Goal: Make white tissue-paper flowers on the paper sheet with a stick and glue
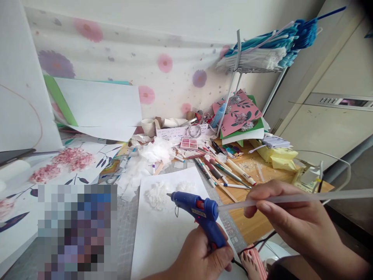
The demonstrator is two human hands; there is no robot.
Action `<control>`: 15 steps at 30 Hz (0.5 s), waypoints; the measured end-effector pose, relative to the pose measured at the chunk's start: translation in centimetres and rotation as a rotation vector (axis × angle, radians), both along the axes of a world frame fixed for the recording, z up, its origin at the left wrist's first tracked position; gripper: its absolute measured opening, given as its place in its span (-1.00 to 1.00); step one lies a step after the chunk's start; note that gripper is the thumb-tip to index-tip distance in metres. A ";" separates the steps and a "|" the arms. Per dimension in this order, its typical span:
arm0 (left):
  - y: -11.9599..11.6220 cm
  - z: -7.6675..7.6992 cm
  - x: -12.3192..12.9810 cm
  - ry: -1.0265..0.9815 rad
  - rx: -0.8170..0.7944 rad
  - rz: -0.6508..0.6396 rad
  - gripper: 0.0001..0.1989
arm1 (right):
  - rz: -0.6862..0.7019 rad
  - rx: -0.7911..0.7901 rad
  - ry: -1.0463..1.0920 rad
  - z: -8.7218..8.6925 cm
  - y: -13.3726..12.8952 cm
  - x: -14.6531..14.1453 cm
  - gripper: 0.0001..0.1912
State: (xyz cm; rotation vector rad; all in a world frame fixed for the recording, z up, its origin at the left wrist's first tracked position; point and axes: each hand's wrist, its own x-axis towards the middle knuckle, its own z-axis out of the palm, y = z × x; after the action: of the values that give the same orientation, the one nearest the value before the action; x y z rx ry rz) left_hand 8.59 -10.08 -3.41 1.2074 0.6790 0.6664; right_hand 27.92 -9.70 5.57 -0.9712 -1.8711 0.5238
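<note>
A blue hot glue gun [189, 204] is gripped by its handle in my left hand [201, 252], with the nozzle pointing left. My right hand [294, 221] pinches a long translucent glue stick [279, 199] between thumb and fingers. One end of that stick meets the back of the gun; the other runs out of view on the right. Under the gun lies a white sheet of paper [157, 233]. Two ruffled white paper flower clusters rest on it, the left one [157, 195] just beyond the nozzle and the other [186, 187] behind the gun.
White tissue scraps [151, 151] heap up behind the sheet. Pens and brushes [221, 171] lie scattered to the right. A rack of pipe cleaners [265, 54] stands at the back right. Pink-flowered artwork [74, 157] lies on the left. A power cord hangs below the gun.
</note>
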 end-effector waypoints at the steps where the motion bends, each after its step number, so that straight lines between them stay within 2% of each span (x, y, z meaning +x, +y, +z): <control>1: 0.0 -0.1 0.0 0.001 0.001 0.000 -0.36 | -0.034 0.045 -0.033 0.0 -0.1 0.0 -0.95; 4: 0.0 -0.3 0.1 0.034 0.018 0.013 -0.33 | -0.120 0.205 -0.198 0.2 -1.0 -0.2 -0.94; 7: -0.1 -0.3 0.1 0.058 0.092 -0.001 -0.41 | -0.133 0.300 -0.330 0.3 -1.6 -0.8 -0.90; 10: -0.2 -0.2 0.2 0.025 0.174 -0.018 -0.59 | -0.122 0.244 -0.278 -0.2 -1.5 -1.2 -0.94; 13: -0.4 0.0 0.2 0.025 0.186 0.016 -0.74 | -0.146 0.137 -0.120 -1.3 -0.9 -1.5 -0.98; 15: -0.5 0.0 0.2 0.045 0.199 0.034 -0.80 | -0.152 0.062 -0.026 -2.2 -0.5 -1.9 -0.93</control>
State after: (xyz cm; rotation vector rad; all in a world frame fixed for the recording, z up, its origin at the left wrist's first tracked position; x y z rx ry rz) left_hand 8.81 -10.59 -3.38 1.4003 0.6838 0.7504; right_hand 25.99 -10.24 3.34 -1.0728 -1.8084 0.3619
